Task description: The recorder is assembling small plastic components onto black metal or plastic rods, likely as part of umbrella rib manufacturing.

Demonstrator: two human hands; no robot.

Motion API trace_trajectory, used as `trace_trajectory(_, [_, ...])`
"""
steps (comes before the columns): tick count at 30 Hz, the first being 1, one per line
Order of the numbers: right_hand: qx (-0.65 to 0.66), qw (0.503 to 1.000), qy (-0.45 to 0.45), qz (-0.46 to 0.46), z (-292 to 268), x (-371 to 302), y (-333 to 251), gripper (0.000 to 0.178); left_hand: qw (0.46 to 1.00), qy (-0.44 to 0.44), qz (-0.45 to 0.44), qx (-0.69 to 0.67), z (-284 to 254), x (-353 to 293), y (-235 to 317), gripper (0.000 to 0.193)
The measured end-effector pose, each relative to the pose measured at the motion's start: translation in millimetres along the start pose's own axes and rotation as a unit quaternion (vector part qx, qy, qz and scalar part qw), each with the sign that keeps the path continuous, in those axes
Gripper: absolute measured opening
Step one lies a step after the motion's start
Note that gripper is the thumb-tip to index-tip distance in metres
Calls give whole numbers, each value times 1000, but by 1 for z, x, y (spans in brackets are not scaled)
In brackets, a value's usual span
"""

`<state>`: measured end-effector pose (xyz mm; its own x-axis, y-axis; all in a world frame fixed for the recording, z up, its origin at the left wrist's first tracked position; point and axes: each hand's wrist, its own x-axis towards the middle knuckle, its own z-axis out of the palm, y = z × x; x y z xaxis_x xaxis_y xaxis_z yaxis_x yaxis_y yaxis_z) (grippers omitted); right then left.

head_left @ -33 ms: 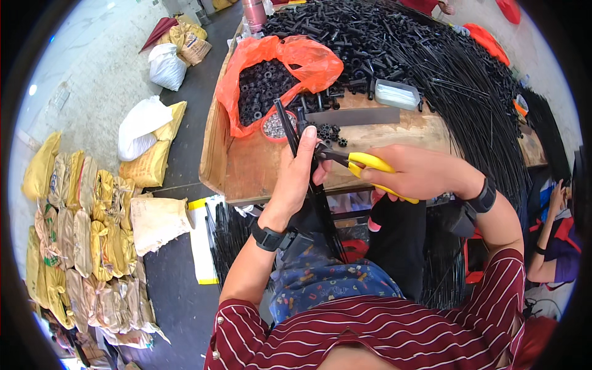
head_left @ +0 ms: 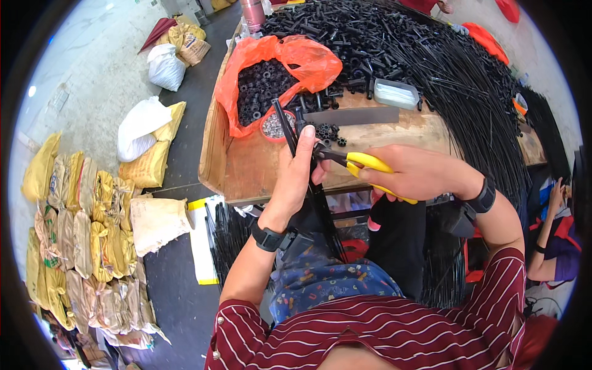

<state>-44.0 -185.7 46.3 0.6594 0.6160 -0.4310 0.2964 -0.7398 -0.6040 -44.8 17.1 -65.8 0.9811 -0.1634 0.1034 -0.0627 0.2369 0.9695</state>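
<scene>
My left hand (head_left: 298,165) is closed around a bundle of long thin black rods (head_left: 323,219), thumb up along them. The rods slant from above the table edge down toward my lap. In my right hand (head_left: 412,171) I grip pliers with yellow handles (head_left: 372,162). Their dark jaws meet the bundle beside my left fingers; what lies between the jaws is too small to make out. Just beyond my left hand stands a round red tub (head_left: 271,137) of small shiny metal pieces. Small black ring-shaped parts (head_left: 327,132) lie beside it on the wooden table (head_left: 253,176).
An orange plastic bag (head_left: 229,92) of black round parts sits at the table's left. A flat metal strip (head_left: 357,116) and a clear box (head_left: 396,94) lie ahead. Black tubes (head_left: 351,37) and long rods (head_left: 475,111) are heaped behind and right. Sacks (head_left: 80,228) cover the left floor.
</scene>
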Motion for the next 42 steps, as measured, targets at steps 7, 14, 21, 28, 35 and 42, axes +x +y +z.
trace_trajectory(7, [199, 978, -27, -51, 7, 11, 35, 40, 998, 25, -24, -60, 0, 4, 0, 53])
trace_trajectory(14, [159, 987, -29, 0, 4, 8, 24, 34, 998, -1, -24, -53, -4, 4, -1, 56])
trace_trajectory(21, [6, 997, -36, 69, -13, 5, -8, 33, 999, 36, -28, -29, 2, 2, 2, 54])
trace_trajectory(28, [-90, 989, 110, -28, 17, 7, 6, 28, 998, 44, -31, -21, -2, 4, 0, 56])
trace_trajectory(35, [-118, 908, 394, 83, 29, -1, 103, 36, 1000, -8, 13, 2, -10, -19, -25, 31])
trace_trajectory(42, [-279, 849, 435, 109, 33, -1, 178, 40, 996, 43, -69, -28, 30, -68, -43, 28])
